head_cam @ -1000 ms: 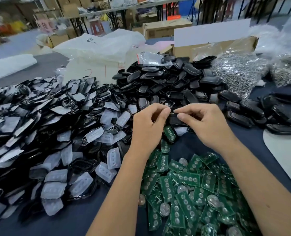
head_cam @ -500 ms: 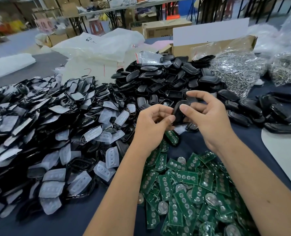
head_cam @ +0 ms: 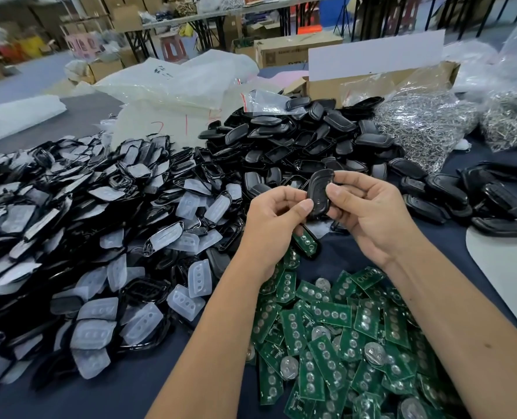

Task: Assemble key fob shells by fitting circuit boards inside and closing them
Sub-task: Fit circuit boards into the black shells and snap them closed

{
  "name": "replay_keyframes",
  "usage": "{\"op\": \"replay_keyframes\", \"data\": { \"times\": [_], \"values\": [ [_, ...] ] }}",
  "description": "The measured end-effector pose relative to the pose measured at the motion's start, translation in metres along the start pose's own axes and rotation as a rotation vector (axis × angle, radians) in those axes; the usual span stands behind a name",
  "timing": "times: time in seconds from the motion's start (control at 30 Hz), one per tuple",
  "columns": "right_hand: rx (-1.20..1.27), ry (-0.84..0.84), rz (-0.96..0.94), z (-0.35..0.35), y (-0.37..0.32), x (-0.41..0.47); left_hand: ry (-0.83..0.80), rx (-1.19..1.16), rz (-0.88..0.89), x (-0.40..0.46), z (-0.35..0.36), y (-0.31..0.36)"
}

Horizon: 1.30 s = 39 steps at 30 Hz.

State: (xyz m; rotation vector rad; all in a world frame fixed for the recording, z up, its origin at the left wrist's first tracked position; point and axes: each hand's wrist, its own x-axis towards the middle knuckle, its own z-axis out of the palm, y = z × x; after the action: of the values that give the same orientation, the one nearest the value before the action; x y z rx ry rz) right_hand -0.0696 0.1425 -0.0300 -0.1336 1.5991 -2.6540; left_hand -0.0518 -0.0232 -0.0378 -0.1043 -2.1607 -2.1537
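A black key fob shell (head_cam: 320,193) stands nearly upright between my two hands, above the table. My right hand (head_cam: 369,213) grips it from the right with thumb in front and fingers behind. My left hand (head_cam: 274,220) pinches its lower left edge with thumb and forefinger. Below my hands lies a shell half with a green circuit board (head_cam: 307,242) seated in it. A heap of loose green circuit boards (head_cam: 339,337) covers the near table. Whether the held shell contains a board is hidden.
Front frames with clear rubber button pads (head_cam: 78,237) pile up at the left. Black shell backs (head_cam: 299,140) heap behind my hands, with more black shells (head_cam: 463,195) at the right. Bags of metal parts (head_cam: 426,125) and a cardboard box (head_cam: 381,77) stand at the back right.
The shell has risen from table level and turned upright between my hands. My right hand has shifted up and right with it, and my left thumb has come onto its edge.
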Motion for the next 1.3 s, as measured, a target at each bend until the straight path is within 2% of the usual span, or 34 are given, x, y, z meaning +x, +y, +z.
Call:
{"op": "replay_keyframes", "data": {
  "times": [0.27,0.4,0.6,0.8,0.9,1.03,1.1,1.2,1.3],
  "values": [
    [0.005,0.010,-0.020,-0.003,-0.002,0.001,0.007,0.004,0.010,0.000,0.006,0.001],
    [-0.006,0.077,-0.030,0.001,0.003,0.000,0.049,0.038,0.033,0.001,0.005,0.002],
    [-0.222,0.130,-0.131,0.003,0.007,-0.002,0.164,0.437,0.282,-0.004,0.010,0.010],
    [-0.240,0.124,-0.102,0.011,0.011,-0.002,0.111,0.730,0.409,-0.005,0.014,0.010],
    [-0.237,0.135,-0.096,0.010,0.012,-0.001,0.113,0.760,0.458,-0.007,0.013,0.013],
    [-0.135,0.134,-0.078,0.008,0.010,0.000,0.090,0.718,0.379,-0.008,-0.003,0.018],
    [-0.068,0.148,-0.074,0.005,0.006,0.001,0.107,0.854,0.291,-0.005,-0.015,0.019],
    [-0.029,0.125,-0.059,0.003,0.002,0.001,0.006,1.114,0.149,-0.004,-0.023,0.016],
    [-0.030,0.102,-0.046,0.003,0.003,0.001,-0.066,1.089,0.095,-0.004,-0.019,0.012]
  ]
}}
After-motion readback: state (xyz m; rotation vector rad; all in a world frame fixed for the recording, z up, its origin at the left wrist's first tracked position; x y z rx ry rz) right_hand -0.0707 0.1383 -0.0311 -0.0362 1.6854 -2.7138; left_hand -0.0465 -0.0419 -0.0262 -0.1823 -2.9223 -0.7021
